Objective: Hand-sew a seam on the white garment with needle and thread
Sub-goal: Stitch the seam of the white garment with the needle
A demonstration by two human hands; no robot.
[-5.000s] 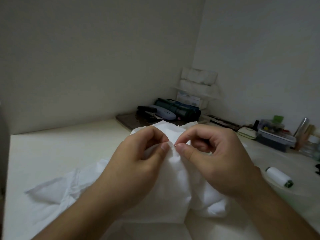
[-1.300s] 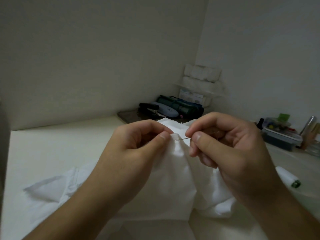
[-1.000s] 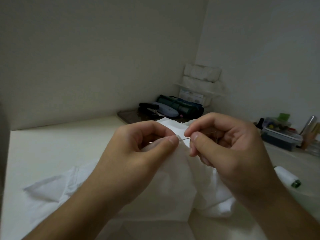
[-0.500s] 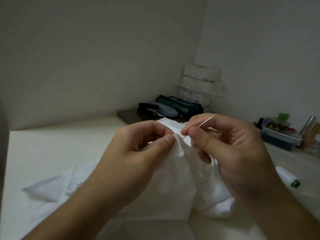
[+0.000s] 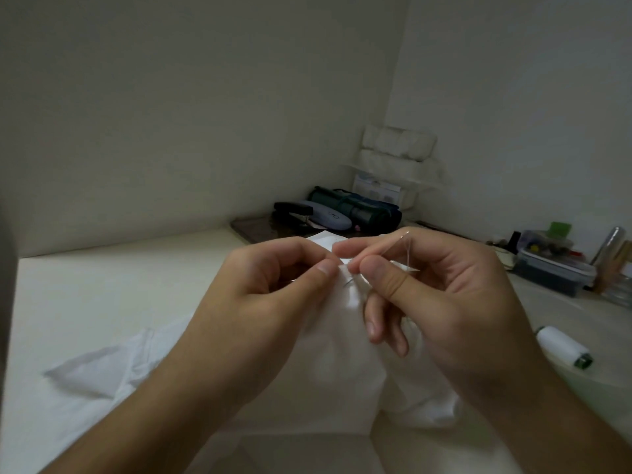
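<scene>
Both hands meet over the garment [image 5: 345, 357], which lies bunched beneath them. The left hand [image 5: 263, 302] pinches a fold of cloth; the right hand [image 5: 441, 295] pinches the needle [image 5: 379, 252] just beside it, tip at the fold, thread [image 5: 408, 249] trailing from the eye. A stitch seems underway. Next, I'd guess, push through and draw the thread taut without puckering.

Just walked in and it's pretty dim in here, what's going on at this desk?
A person is hand-sewing a white garment bunched on the desk. The left hand pinches a fold of the fabric. The right hand pinches a needle between thumb and forefinger, its tip at the fold, thread trailing from its eye. A spool of white thread lies on the desk to the right.
</scene>
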